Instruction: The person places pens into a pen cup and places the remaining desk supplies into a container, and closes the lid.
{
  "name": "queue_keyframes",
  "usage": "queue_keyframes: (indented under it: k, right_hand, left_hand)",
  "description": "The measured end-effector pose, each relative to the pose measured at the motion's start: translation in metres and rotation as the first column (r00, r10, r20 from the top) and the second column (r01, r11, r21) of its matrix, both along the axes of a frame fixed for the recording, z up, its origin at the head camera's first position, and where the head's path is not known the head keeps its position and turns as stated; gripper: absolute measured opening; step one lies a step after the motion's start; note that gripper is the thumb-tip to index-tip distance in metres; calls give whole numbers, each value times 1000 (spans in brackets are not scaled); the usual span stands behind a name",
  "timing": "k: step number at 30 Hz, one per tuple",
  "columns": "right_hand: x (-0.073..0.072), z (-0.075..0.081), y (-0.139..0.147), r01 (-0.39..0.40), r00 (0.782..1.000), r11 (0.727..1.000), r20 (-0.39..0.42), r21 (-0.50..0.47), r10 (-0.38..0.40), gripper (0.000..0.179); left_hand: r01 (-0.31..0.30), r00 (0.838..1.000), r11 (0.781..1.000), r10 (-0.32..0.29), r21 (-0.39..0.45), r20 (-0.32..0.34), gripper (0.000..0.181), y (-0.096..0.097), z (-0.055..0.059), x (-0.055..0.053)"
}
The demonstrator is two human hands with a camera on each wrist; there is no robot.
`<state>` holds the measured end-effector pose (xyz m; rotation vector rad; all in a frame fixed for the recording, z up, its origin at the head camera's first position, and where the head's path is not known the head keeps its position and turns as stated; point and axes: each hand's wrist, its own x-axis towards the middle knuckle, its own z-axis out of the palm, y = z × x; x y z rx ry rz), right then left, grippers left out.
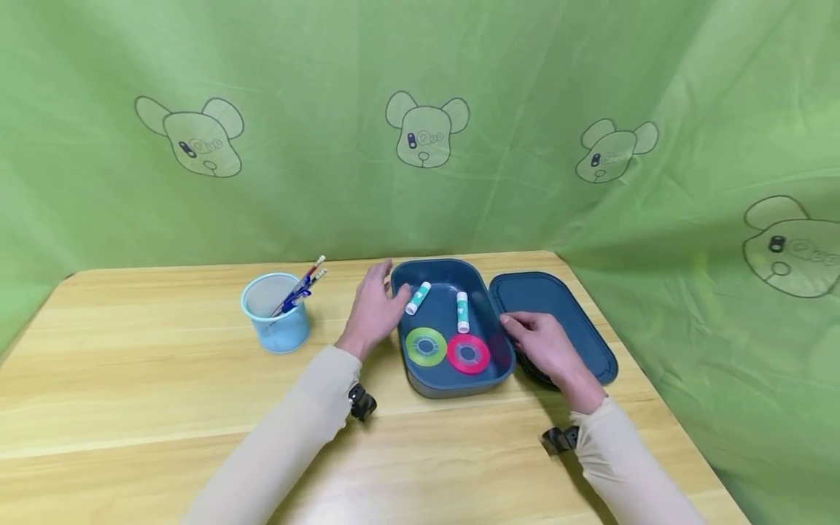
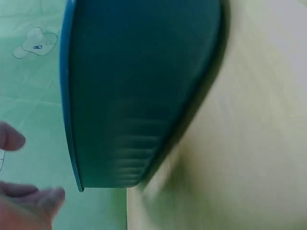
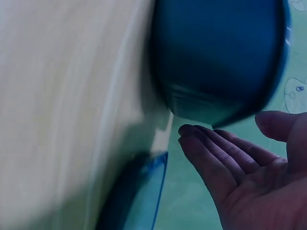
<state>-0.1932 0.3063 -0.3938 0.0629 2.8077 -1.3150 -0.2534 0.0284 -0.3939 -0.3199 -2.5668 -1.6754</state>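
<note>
A dark blue open box [image 1: 442, 375] holds two white-and-teal glue sticks [image 1: 462, 312], a green ring-shaped disc [image 1: 426, 346] and a pink ring-shaped disc [image 1: 469, 354]. My left hand [image 1: 377, 306] is at the box's left side, thumb toward the rim beside the tilted glue stick [image 1: 418, 298]. In the left wrist view its thumb and fingers [image 2: 50, 199] stand apart, with nothing between them. Over at the right rim is my right hand [image 1: 541, 343]. The right wrist view shows its fingers [image 3: 211, 163] extended and its thumb spread, close to the box wall [image 3: 216, 57].
To the right of the box lies its dark blue lid [image 1: 558, 299], partly under my right hand in the head view. A light blue mesh cup [image 1: 282, 335] with several pens and pencils [image 1: 298, 292] stands at the left. Green cloth [image 1: 315, 204] hangs behind the wooden table [image 1: 164, 379].
</note>
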Motion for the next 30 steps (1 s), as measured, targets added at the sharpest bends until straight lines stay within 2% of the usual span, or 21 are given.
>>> queue_keyframes:
  k: [2, 5, 10, 13, 16, 20, 26, 30]
  right_hand:
    - [6, 3, 5, 1, 1000, 1000, -11, -26, -2, 48]
    - [18, 7, 12, -2, 1000, 999, -23, -42, 1, 47]
    - [40, 11, 25, -6, 999, 999, -45, -34, 5, 43]
    - [51, 13, 31, -3, 997, 999, -80, 46, 6, 42]
    - [61, 15, 37, 3, 992, 987, -126, 162, 17, 39]
    - [71, 14, 50, 2, 988, 955, -149, 298, 45, 35]
    - [79, 8, 81, -47, 990, 889, -99, 456, 103, 38]
    - [80, 1, 96, -118, 977, 823, -83, 556, 196, 38]
  left_hand:
    - [-29, 999, 1000, 29, -8, 18, 66, -3, -2, 6]
    - [-41, 997, 998, 43, -38, 58, 68, -10, -4, 14]
    - [6, 991, 998, 2, -62, 134, 70, -22, -4, 31]
    - [41, 988, 994, -25, -98, 154, 69, -28, -4, 40]
    - [71, 985, 987, -47, -142, 165, 66, -32, -6, 48]
    - [116, 979, 981, -86, -158, 186, 61, -33, -8, 58]
    - [145, 974, 976, -112, -163, 196, 53, -34, -11, 68]
    - [154, 970, 980, -125, -127, 211, 42, -34, -15, 71]
